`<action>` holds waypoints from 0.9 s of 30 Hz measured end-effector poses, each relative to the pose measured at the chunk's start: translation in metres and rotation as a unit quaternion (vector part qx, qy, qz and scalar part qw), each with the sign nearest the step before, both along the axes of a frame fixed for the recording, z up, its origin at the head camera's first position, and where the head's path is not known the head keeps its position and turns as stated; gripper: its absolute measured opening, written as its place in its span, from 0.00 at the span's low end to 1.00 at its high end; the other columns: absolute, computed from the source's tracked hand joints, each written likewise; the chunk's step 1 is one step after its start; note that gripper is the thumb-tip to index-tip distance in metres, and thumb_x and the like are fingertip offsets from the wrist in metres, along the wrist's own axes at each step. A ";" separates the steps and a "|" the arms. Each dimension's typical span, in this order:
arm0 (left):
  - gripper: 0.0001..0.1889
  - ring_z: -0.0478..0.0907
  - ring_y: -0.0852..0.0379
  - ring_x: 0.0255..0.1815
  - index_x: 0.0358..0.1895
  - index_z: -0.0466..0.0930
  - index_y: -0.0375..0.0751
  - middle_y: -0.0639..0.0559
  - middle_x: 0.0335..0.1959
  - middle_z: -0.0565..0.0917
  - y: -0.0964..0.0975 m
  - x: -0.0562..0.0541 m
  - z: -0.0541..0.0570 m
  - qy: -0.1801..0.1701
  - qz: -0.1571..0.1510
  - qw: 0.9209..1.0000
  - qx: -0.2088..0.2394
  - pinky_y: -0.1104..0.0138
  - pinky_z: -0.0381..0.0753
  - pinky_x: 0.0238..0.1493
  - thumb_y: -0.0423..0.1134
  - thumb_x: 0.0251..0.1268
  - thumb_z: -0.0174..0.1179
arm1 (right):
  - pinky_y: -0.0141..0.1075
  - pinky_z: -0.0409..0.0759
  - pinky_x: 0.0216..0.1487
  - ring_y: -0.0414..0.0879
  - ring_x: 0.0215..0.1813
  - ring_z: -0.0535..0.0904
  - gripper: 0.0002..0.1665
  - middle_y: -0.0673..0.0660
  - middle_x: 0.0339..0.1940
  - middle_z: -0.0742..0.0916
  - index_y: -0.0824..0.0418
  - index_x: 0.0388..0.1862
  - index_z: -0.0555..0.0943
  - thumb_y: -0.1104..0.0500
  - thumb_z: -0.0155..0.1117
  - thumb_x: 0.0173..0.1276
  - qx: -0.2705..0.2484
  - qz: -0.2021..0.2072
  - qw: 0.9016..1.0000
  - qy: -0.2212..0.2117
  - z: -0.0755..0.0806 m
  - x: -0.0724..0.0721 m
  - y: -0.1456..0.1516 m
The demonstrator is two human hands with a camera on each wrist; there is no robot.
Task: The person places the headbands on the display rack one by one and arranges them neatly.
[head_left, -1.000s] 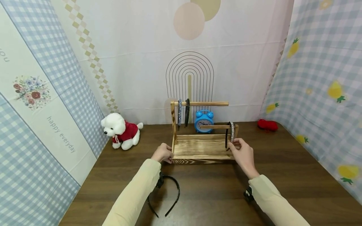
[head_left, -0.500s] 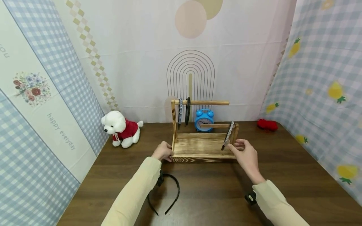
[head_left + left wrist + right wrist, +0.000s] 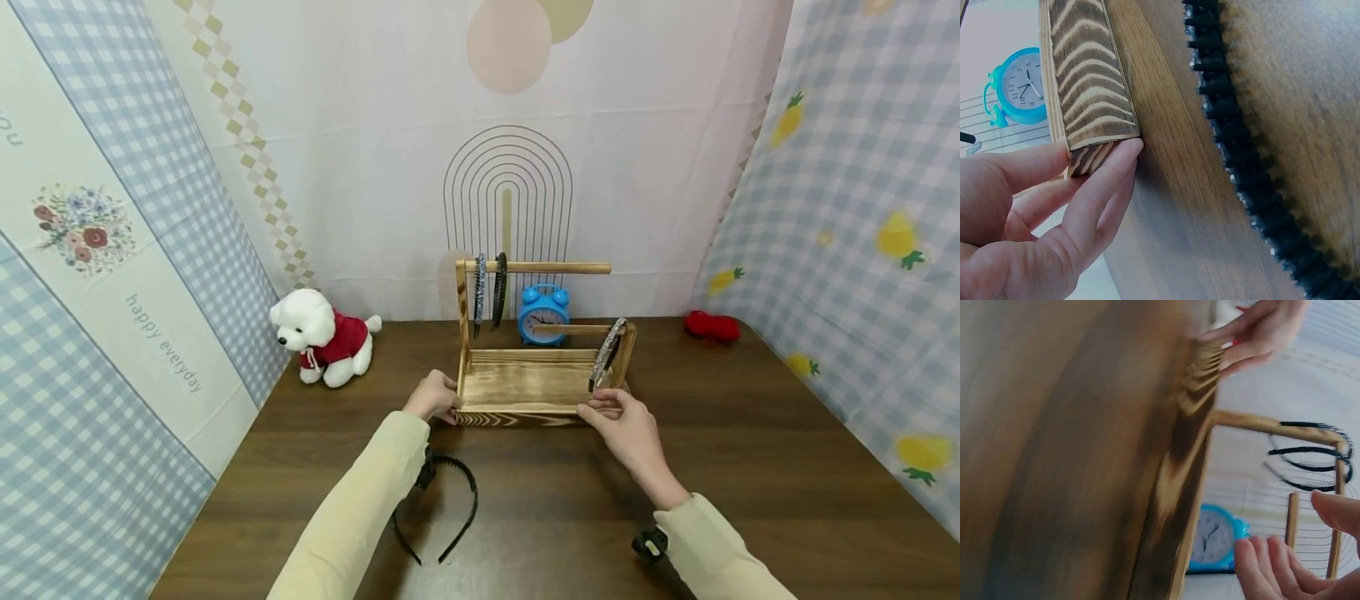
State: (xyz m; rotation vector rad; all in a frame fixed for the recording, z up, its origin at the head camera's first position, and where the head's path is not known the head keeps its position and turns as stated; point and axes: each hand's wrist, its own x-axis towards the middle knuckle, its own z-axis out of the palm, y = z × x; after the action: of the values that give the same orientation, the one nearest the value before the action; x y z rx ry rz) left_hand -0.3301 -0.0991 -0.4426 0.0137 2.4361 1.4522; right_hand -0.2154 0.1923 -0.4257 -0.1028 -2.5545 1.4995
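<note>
A wooden headband rack has a tray base and two bars. My left hand grips the tray's front left corner; in the left wrist view its fingers and thumb pinch that corner. A silver glitter headband hangs slanted on the lower right bar. Just below it, my right hand is at the tray's front right edge, its thumb and fingers apart with nothing between them in the right wrist view. On the upper bar hang a blue glitter headband and a black headband.
Another black headband lies on the table in front of the rack, by the left forearm. Behind the rack stands a blue alarm clock. A white plush dog sits back left, and a red object lies back right.
My right hand has come off the silver headband and moved left and down to the tray's front edge. The headband has swung from upright to slanted. My left hand keeps its grip.
</note>
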 end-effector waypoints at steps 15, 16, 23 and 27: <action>0.24 0.82 0.50 0.22 0.64 0.69 0.21 0.27 0.51 0.81 0.001 0.001 0.002 -0.001 -0.002 1.000 -0.016 0.59 0.90 0.32 0.24 0.65 0.57 | 0.49 0.87 0.48 0.62 0.51 0.82 0.26 0.70 0.51 0.82 0.78 0.60 0.72 0.65 0.64 0.68 -0.138 0.200 0.957 -0.159 -0.006 0.021 -0.072; 0.24 0.83 0.49 0.23 0.64 0.69 0.21 0.27 0.51 0.81 0.001 0.000 0.003 -0.001 0.000 1.000 -0.018 0.59 0.90 0.32 0.24 0.65 0.58 | 0.49 0.87 0.47 0.61 0.50 0.82 0.26 0.69 0.50 0.82 0.78 0.59 0.72 0.65 0.65 0.67 -0.133 0.210 0.954 -0.169 -0.007 0.020 -0.078; 0.24 0.82 0.50 0.22 0.64 0.70 0.22 0.28 0.50 0.82 0.003 0.000 0.004 0.000 0.003 1.000 -0.018 0.59 0.90 0.33 0.24 0.65 0.58 | 0.45 0.88 0.37 0.52 0.35 0.84 0.22 0.61 0.40 0.83 0.74 0.52 0.76 0.63 0.68 0.64 -0.033 0.253 0.942 -0.218 -0.012 0.020 -0.116; 0.23 0.81 0.51 0.22 0.64 0.70 0.22 0.28 0.49 0.82 0.002 0.001 0.002 -0.005 0.008 1.000 -0.015 0.59 0.90 0.32 0.24 0.65 0.57 | 0.44 0.87 0.36 0.50 0.26 0.84 0.20 0.58 0.32 0.83 0.71 0.46 0.78 0.59 0.71 0.62 0.053 0.255 0.943 -0.208 -0.014 0.020 -0.134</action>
State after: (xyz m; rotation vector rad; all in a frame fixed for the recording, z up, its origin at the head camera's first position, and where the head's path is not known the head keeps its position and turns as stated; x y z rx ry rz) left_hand -0.3293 -0.0970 -0.4411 -0.0193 2.4546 1.4172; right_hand -0.1956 0.0579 -0.4402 0.3179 -3.1768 1.6376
